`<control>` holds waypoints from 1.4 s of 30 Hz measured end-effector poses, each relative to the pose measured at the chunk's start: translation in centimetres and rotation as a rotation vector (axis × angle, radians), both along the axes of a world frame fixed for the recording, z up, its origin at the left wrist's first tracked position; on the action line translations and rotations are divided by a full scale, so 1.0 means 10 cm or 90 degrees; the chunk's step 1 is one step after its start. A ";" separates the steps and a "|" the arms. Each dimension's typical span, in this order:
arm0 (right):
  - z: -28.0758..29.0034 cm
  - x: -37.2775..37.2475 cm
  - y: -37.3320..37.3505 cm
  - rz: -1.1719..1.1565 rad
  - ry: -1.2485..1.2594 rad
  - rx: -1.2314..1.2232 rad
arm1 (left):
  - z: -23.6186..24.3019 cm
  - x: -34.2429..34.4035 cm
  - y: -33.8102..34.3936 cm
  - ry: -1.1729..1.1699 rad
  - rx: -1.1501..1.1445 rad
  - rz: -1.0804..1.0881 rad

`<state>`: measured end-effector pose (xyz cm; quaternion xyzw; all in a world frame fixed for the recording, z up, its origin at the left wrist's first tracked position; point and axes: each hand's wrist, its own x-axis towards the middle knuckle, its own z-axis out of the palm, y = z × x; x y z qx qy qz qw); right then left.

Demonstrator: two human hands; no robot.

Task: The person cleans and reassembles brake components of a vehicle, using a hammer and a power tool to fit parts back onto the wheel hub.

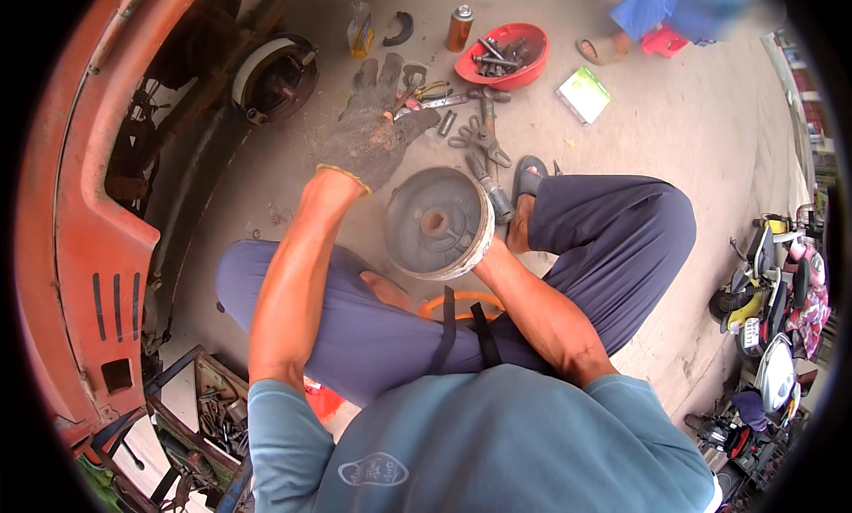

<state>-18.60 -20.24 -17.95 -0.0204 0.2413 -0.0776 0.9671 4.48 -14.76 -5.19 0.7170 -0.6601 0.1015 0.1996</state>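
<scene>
A round grey brake drum (pixel 435 222) is tilted up in front of me, its hollow inside and central hub facing me. At its lower right rim is my right hand (pixel 490 254), holding it from behind; the drum hides most of the fingers. My left hand (pixel 371 133), in a dark, dirty work glove, is raised left of the drum with its fingers stretched apart and nothing gripped. Past that hand lie pliers (pixel 432 91) and a wrench (pixel 448 101). A hammer (pixel 488 114) and a puller-like metal tool (pixel 480 140) rest beyond the drum.
On the left stands an orange vehicle body (pixel 67 247) with a wheel brake assembly (pixel 275 80). A red bowl of bolts (pixel 538 62), a spray can (pixel 460 28), a curved brake shoe (pixel 399 29) and a white-green box (pixel 583 95) lie ahead. Motorcycles (pixel 754 282) stand right; another person (pixel 652 11) is far right.
</scene>
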 end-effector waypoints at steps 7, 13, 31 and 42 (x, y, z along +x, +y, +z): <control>-0.13 -0.11 -0.15 -0.021 -0.124 0.043 | 0.43 -0.16 -0.10 0.319 0.171 0.182; -0.08 -0.04 -0.20 -0.057 -0.108 0.030 | -0.24 0.26 0.29 0.215 0.321 0.237; -0.08 0.05 -0.24 -0.071 -0.109 0.020 | 0.18 0.01 0.55 0.859 0.427 0.153; -0.12 0.11 -0.24 -0.050 -0.053 -0.050 | -0.34 0.46 0.93 0.105 0.428 0.470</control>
